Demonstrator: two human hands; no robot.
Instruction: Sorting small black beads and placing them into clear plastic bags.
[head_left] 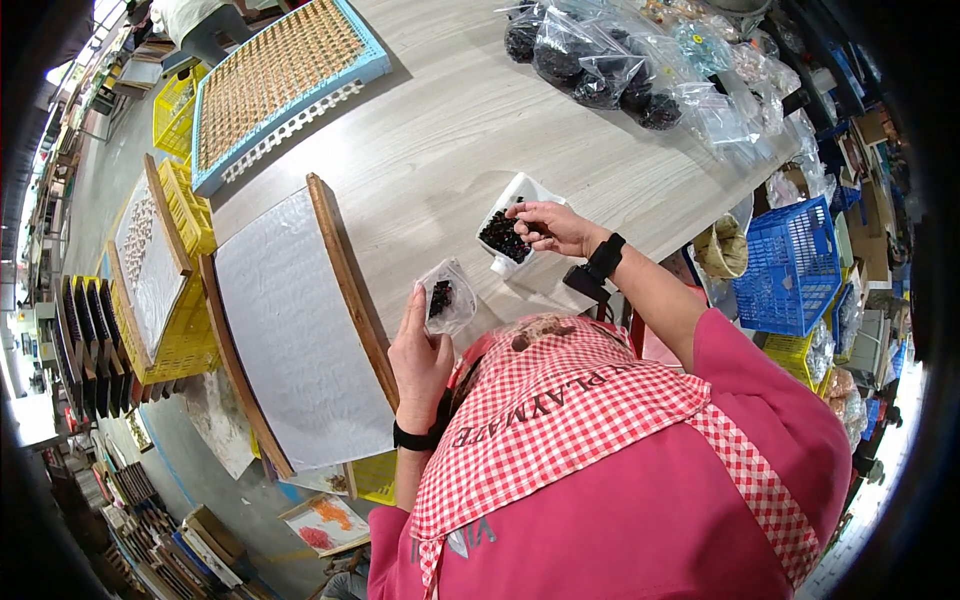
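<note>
My left hand (416, 352) holds a small clear plastic bag (462, 312) upright by its side, thumb against it. A small heap of dark bead-like pieces (441, 296) shows inside the bag. To the right of it, a white scoop-like tray (527, 187) rests on the table, full of similar black and dark red pieces (500, 236). My right hand (556, 229) is over the tray's right side with its fingers curled together at the pieces. Whatever lies between those fingertips is too small to make out.
A white-covered board with wooden edges (300, 330) lies on the left. Behind it sits a light-blue frame (375, 62) with rows of small pieces. Clear bags of dark pieces (590, 70) crowd the far right. A blue crate (790, 265) stands beyond the table's right edge.
</note>
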